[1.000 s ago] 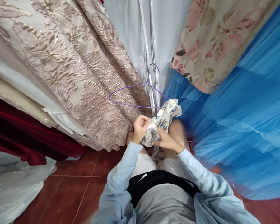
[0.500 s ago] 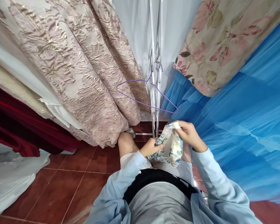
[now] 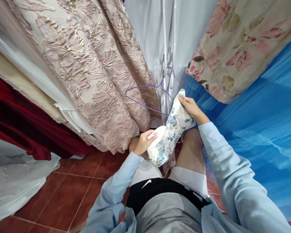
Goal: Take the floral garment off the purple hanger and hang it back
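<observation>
Holding the Cloth at Both Ends

Left hand [image 3: 144, 142] on the near end, and it's a neat pinch: thumb flat on top of the white cloth [image 3: 172, 129], fingers mostly tucked out of sight. Right hand [image 3: 190, 108] has the far end, thumb and fingers closed on the pale edge close to the tip! So the cloth runs at a slant between the two, above the lap, pinched in at the middle, blue and yellow flowers on show.

Just behind it, a purple hanger [image 3: 157, 86] hangs in front of white poles [image 3: 164, 38]. The cloth hides the hanger's right corner; whether they touch, I can't tell.

Over on the left, a pink gown [image 3: 92, 74] with shiny raised patterns drops down near the left knee, and past it there's dark red fabric [image 3: 19, 126] above red tiles [image 3: 87, 181]. On the right, a floral fabric [image 3: 232, 48] hangs over blue tulle [image 3: 252, 136], the tulle right behind the right arm. Down below: pale blue sleeves [image 3: 116, 184], gray shirt [image 3: 169, 210], black-and-white shorts [image 3: 145, 194].
</observation>
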Demonstrator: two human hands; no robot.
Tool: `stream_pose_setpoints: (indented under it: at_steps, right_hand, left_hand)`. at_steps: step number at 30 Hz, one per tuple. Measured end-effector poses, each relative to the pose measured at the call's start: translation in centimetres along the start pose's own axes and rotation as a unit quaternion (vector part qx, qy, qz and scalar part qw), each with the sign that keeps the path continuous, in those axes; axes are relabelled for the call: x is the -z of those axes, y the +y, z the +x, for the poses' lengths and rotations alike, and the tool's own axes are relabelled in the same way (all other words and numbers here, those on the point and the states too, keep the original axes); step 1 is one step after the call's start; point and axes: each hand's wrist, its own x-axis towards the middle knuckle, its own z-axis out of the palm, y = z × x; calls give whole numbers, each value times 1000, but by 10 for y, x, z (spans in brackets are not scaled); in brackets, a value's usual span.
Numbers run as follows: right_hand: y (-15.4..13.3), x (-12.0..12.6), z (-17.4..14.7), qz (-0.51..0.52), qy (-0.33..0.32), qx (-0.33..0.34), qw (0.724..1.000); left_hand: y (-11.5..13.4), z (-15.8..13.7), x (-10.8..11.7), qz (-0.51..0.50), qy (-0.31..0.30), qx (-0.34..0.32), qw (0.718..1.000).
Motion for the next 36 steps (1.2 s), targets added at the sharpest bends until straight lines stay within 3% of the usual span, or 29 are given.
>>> stream_pose_setpoints:
  at_steps: [3,6,8,13,17,20,22,26,30,32,36]
  right_hand:
    - [-6,-10,2,-3,-26,-38,999]
    - [-10,1,-1,-17,-19,-40,999]
    - [-12,13,-2,-32,-26,-45,998]
    - [-17,26,1,-58,-37,-66,995]
    - [-18,20,3,-41,-45,-87,994]
    - [-16,13,3,-23,-51,-98,994]
    - [-12,11,3,-18,-52,-98,994]
    - [-4,10,2,-3,-36,-96,995]
    - [-2,10,-2,13,-34,-102,994]
    - [-3,9,-3,16,-42,-100,994]
    - [-7,7,-6,17,-46,-93,994]
  left_hand:
    - [-6,10,41,100,-24,-9,995]
    - [-14,28,89,257,-110,-3,960]
    - [-14,47,117,318,-136,-19,938]
    - [5,118,158,368,-75,-77,924]
    - [20,170,176,388,-71,-89,914]
    - [23,186,185,405,-56,-109,906]
    - [19,183,185,388,-10,-129,913]
    - [6,159,169,283,138,-163,935]
    - [-6,142,159,214,261,-189,922]
    - [-10,143,163,212,293,-178,915]
    - [-14,158,177,244,298,-109,916]
